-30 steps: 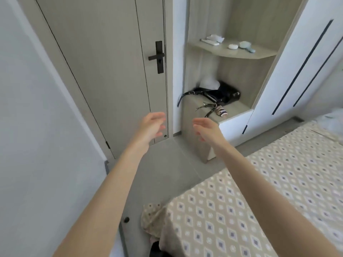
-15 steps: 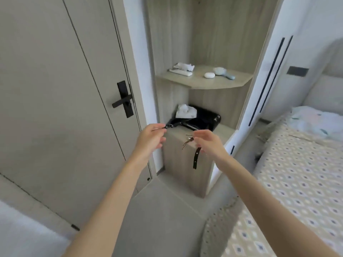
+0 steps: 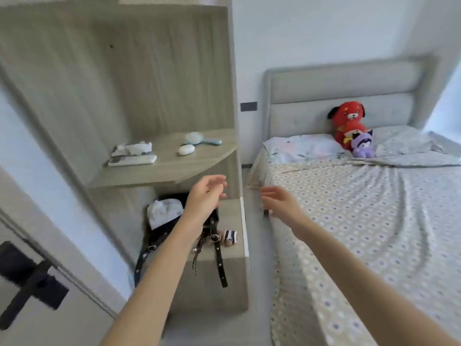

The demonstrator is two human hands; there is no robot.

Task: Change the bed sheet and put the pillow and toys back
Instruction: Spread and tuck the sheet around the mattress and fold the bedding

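Your left hand (image 3: pixel 207 196) and right hand (image 3: pixel 279 202) reach out open, empty | sheet (image 3: pixel 361 221) lies spread, pillow (image 3: pixel 304 148) and toys (image 3: pixel 349 128) at its head | looks light, limp: pinch its near corner.

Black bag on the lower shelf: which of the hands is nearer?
Left. The left hand hovers just above the black bag, overlapping it in the head view; the right hand is off to the bag's right, at the bed sheet edge.

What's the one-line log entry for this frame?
left hand: open | right hand: open | bed sheet: on, wrinkled | pillow, red plush, purple plush: at headboard
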